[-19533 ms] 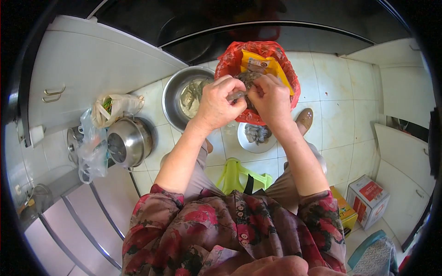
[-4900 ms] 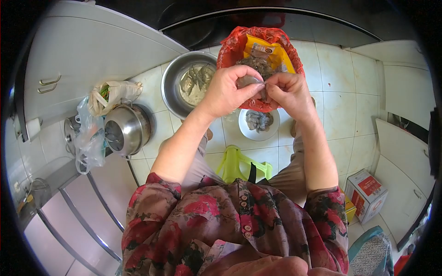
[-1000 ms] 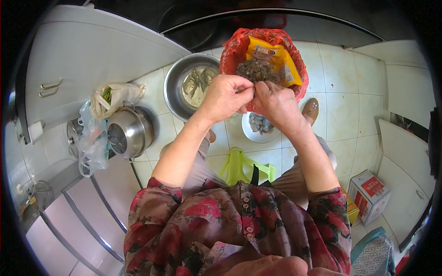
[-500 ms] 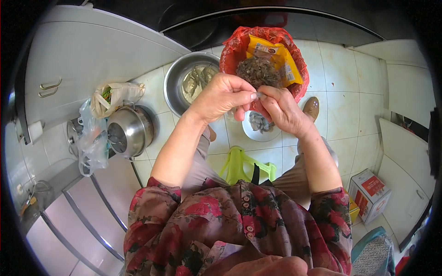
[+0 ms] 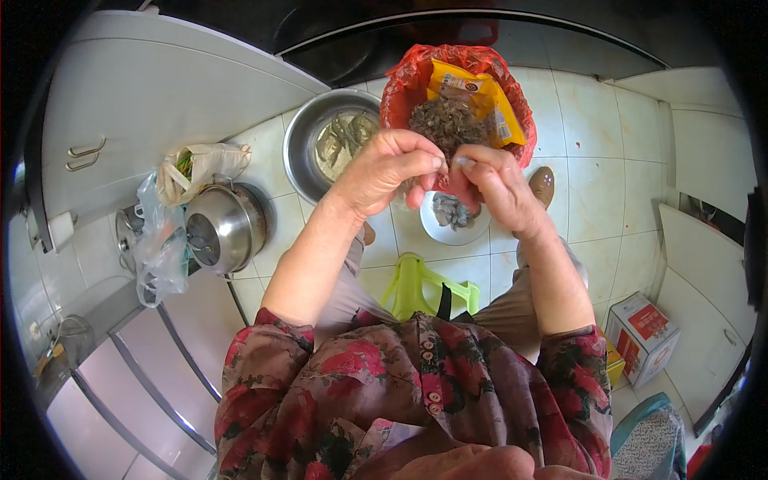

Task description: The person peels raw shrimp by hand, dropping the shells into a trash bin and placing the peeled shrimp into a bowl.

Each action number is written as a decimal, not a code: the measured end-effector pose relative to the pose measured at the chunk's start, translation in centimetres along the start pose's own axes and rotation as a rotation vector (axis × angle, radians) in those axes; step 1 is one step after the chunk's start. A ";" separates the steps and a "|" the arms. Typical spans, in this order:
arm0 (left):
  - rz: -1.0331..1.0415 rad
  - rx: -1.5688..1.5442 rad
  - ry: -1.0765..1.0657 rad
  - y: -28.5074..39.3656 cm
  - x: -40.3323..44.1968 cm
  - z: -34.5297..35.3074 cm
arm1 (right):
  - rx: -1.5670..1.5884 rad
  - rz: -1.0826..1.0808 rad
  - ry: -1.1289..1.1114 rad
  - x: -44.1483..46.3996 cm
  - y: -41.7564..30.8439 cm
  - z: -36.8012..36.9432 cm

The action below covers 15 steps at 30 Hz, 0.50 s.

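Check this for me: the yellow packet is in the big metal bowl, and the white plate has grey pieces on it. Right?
Not quite: the head view shows the yellow packet inside the red bag, not the metal bowl. The white plate does have grey pieces.

Two bare hands, the left (image 5: 390,172) and the right (image 5: 498,188), pinch their fingertips close together above the near rim of a red-lined bin (image 5: 524,104) of shrimp shells (image 5: 445,124). Nearby on the tiled floor (image 5: 596,196) are a metal basin (image 5: 298,160) of whole shrimp (image 5: 344,140) and a white plate (image 5: 448,236) of peeled shrimp (image 5: 453,213).
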<state>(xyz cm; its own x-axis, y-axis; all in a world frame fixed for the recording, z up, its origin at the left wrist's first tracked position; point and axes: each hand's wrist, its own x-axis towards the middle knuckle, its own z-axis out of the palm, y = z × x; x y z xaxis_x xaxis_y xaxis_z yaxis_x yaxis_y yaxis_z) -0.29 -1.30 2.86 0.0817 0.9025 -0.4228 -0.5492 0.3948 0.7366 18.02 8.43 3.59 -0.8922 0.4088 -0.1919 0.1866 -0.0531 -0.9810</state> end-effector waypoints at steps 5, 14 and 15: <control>0.013 -0.034 0.066 0.2 0.0 -0.2 | -0.026 0.011 0.077 0.0 -0.5 -0.8; -0.001 -0.114 0.053 0.6 0.1 0.5 | -0.487 -0.081 0.529 1.0 2.7 -0.4; 0.000 -0.108 0.053 0.6 0.1 0.6 | -0.508 -0.098 0.537 1.1 2.6 -0.3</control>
<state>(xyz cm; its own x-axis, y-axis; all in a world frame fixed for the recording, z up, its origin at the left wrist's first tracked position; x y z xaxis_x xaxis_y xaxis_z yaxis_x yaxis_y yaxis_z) -0.13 -0.84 3.57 0.0387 0.8910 -0.4523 -0.6356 0.3712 0.6769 17.69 9.02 0.82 -0.6153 0.7857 0.0641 0.3996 0.3810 -0.8337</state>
